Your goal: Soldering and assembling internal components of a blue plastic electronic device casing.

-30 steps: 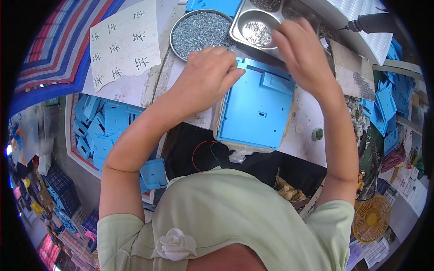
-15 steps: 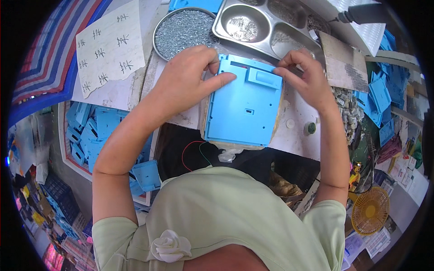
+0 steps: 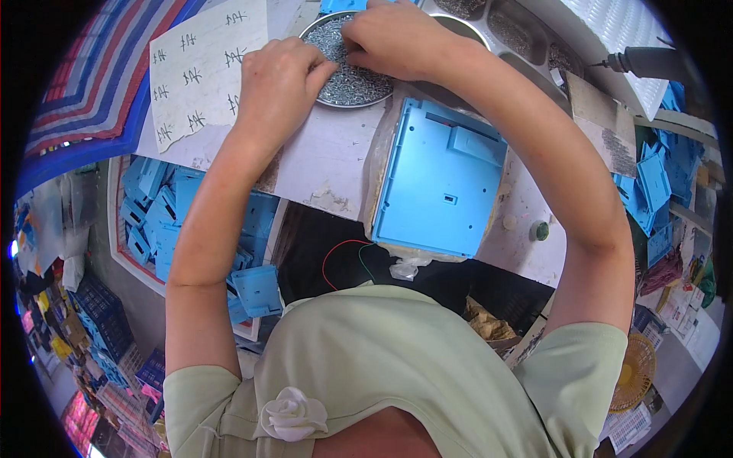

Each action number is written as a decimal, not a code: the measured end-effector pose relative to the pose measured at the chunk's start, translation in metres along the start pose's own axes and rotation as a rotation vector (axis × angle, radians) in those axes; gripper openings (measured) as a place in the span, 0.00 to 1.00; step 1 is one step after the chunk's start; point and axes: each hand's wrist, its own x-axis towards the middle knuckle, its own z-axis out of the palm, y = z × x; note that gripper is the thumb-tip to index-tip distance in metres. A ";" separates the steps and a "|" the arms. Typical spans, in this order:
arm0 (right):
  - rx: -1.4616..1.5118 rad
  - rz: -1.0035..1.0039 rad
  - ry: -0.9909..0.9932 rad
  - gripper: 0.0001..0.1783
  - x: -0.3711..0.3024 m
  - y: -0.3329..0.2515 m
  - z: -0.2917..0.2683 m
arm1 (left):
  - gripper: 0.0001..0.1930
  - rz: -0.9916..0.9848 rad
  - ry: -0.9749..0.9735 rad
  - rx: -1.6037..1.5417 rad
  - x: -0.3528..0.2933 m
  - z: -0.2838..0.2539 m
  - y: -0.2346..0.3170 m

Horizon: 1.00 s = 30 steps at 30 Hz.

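Note:
A blue plastic panel with a raised rectangular block near its far edge lies on a padded board, with neither hand on it. Beyond it and to the left is a round metal tray of small silvery screws. My right hand reaches across to the tray, fingers bent down at the screws; its fingertips are partly hidden. At the tray's left rim is my left hand, fingers curled and thumb toward the screws. Whatever either hand holds is too small or hidden to make out.
A compartmented steel tray stands beyond the panel. A power screwdriver lies at the far right. Handwritten paper covers the left of the table. A crate of blue parts sits lower left. A small green cap is at the right.
Both hands have left the blue panel. My right hand has crossed left and away to the screw tray; my left hand has drawn left to the tray's rim. The view has shifted slightly.

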 end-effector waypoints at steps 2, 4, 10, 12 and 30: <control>-0.039 0.020 0.152 0.12 -0.001 0.003 0.002 | 0.11 0.033 0.045 0.012 0.004 0.003 -0.003; 0.012 0.074 0.241 0.14 -0.019 0.009 -0.001 | 0.14 0.077 0.051 0.124 0.007 0.007 -0.005; 0.561 0.193 0.487 0.06 -0.187 -0.015 -0.023 | 0.16 0.101 0.096 0.197 0.002 0.013 -0.009; 0.630 0.287 0.562 0.05 -0.225 -0.031 0.003 | 0.14 0.110 0.074 0.156 0.001 0.010 -0.010; 1.243 0.655 0.588 0.14 -0.252 -0.058 0.044 | 0.07 0.291 -0.126 -0.362 -0.016 -0.016 0.092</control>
